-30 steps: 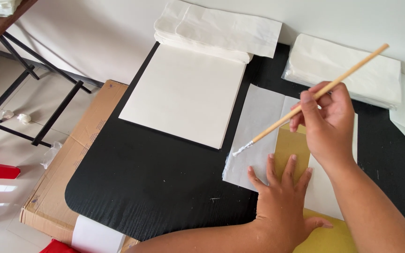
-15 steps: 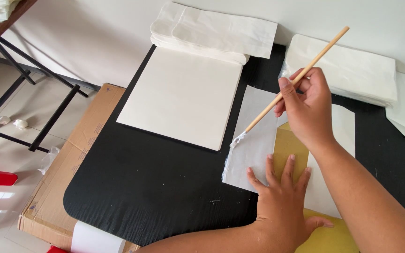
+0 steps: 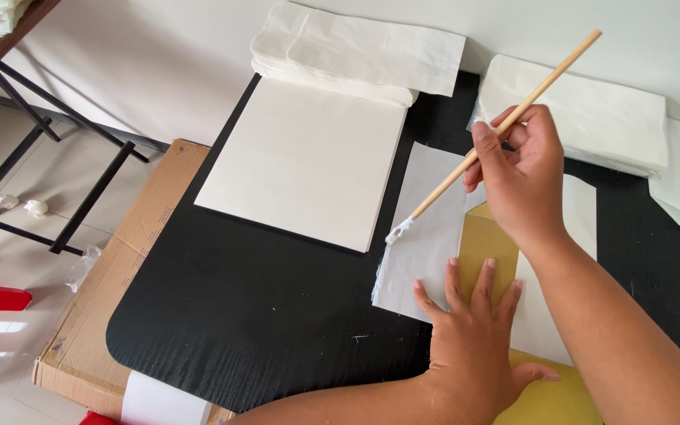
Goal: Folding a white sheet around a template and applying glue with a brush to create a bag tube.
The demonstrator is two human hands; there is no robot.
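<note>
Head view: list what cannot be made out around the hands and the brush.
- Yellow-brown card: its lower part runs under the left hand and off the bottom edge.
- White sheet: its right part lies under the card and the right hand.
- Brush: mid-handle hidden inside the right hand's grip; what coats the white tip is too small to tell.
- Cardboard box: mostly covered by the black mat.

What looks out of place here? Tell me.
Little stands out. The white sheet lies slightly askew on the black mat, its left edge wet and glossy below the brush tip. On the floor lies a crumpled white scrap.
</note>
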